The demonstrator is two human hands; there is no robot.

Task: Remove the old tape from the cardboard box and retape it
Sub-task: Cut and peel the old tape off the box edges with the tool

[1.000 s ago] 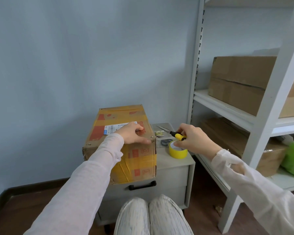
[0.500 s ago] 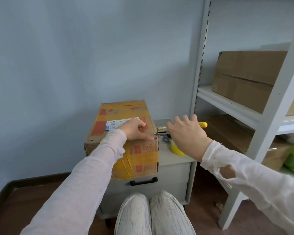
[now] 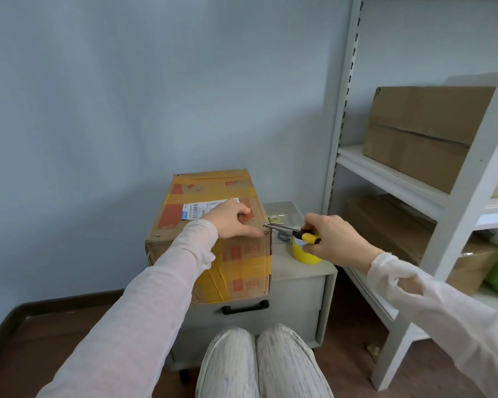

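- Right hand [image 3: 332,239] grips yellow-handled needle-nose pliers [image 3: 293,231], tip touching the cardboard box [image 3: 210,186] at its near right top corner, mid-frame.
- Left hand [image 3: 230,221] rests on the box top beside that corner, thumb along the front edge.
- Box sits on a grey drawer cabinet [image 3: 296,285]; yellow tape roll [image 3: 304,256] just under the right hand.

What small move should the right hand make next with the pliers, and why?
Probably close the pliers on the old tape at the near right top corner of the cardboard box and pull it away. The right hand grips the pliers, their tips are at that corner, the left hand rests on the box top beside it, and no tape is removed yet.
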